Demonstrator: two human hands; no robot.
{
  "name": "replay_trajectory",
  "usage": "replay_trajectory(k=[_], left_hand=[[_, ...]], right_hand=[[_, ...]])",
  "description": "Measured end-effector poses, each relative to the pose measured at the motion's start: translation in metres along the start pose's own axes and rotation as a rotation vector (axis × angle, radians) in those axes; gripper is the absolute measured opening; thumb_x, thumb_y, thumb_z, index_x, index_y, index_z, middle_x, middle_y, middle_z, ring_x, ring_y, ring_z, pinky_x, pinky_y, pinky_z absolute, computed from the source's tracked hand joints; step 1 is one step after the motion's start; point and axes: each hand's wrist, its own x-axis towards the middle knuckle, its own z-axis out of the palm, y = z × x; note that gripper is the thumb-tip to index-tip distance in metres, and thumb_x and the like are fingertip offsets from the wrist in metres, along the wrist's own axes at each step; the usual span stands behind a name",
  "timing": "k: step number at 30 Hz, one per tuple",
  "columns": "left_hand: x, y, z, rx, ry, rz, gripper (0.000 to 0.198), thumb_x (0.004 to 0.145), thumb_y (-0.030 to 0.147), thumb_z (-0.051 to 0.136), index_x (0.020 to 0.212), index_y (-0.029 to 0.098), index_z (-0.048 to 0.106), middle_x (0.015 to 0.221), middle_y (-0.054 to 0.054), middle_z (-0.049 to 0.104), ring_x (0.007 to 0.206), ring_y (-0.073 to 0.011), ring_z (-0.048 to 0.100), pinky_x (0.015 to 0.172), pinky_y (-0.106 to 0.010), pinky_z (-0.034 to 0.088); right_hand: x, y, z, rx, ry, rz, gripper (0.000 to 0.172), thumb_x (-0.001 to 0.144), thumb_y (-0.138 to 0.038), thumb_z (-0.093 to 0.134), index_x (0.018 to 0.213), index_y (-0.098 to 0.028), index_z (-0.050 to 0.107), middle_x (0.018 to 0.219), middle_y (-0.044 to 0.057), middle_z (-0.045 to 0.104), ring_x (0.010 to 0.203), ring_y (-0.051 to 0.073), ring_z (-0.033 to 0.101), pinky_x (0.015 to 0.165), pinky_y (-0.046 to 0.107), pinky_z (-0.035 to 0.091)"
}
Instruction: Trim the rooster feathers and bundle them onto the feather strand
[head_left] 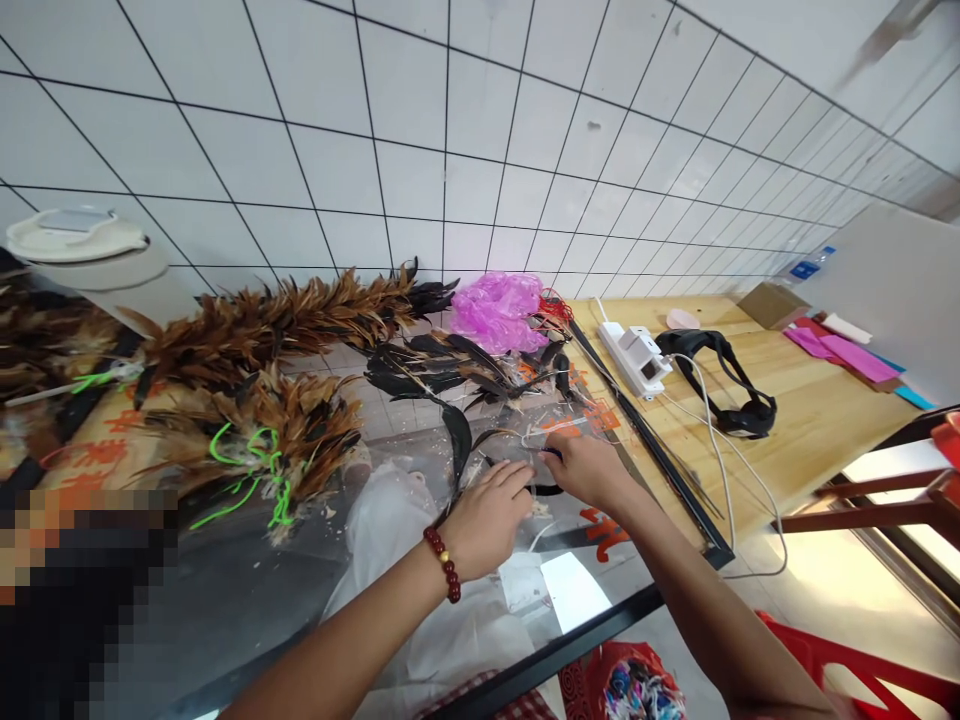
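Observation:
Over the glass tabletop, my left hand [491,518], with a dark red bead bracelet [442,563] at its wrist, is closed with its fingers together. A black feather [456,440] sticks up from beside and under it. Just right of it, my right hand [585,467] is closed in a pinch on a small dark blue piece; its kind cannot be made out. Beyond both hands lies a pile of loose black and brown feathers [420,368]. To the left rests a brown feather bundle [307,430] tied with bright green string [262,455].
A long brown feather garland [292,325] lies near the tiled wall, beside a white lidded bin [90,260]. Pink plastic bag [499,310] sits behind the loose feathers. At right are a power strip [634,357], white cable [709,410] and black headband [720,380]. Red stool [847,665] stands below.

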Motion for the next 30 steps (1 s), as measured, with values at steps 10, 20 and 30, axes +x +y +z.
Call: replay_trajectory(k=[10, 20, 30], left_hand=[[0.001, -0.001, 0.0, -0.032, -0.004, -0.001, 0.023, 0.08, 0.007, 0.049, 0.095, 0.012, 0.066, 0.132, -0.014, 0.055, 0.13, -0.0238, 0.043, 0.111, -0.045, 0.035], [-0.009, 0.009, -0.022, -0.139, 0.042, -0.009, 0.02, 0.085, 0.012, 0.044, 0.089, 0.015, 0.064, 0.13, -0.009, 0.056, 0.134, -0.0235, 0.036, 0.114, -0.05, 0.025], [-0.008, -0.005, -0.055, -0.766, 0.511, -0.467, 0.027, 0.091, 0.028, 0.042, 0.073, 0.015, 0.057, 0.116, -0.011, 0.06, 0.106, -0.0199, 0.056, 0.096, -0.039, 0.043]], right_hand=[[-0.001, 0.0, 0.005, -0.014, 0.036, 0.021, 0.038, 0.094, -0.04, 0.032, 0.099, -0.024, 0.066, 0.088, 0.008, 0.072, 0.084, 0.023, 0.066, 0.063, 0.028, 0.038], [-0.01, 0.047, 0.007, 0.209, 0.244, -0.205, 0.031, 0.09, -0.041, 0.047, 0.1, -0.021, 0.068, 0.098, 0.008, 0.066, 0.094, 0.021, 0.059, 0.081, 0.03, 0.041], [0.033, 0.042, -0.006, 0.166, 0.326, -0.123, 0.022, 0.088, -0.018, 0.042, 0.09, -0.013, 0.064, 0.102, 0.013, 0.062, 0.094, 0.02, 0.057, 0.08, 0.028, 0.04]])
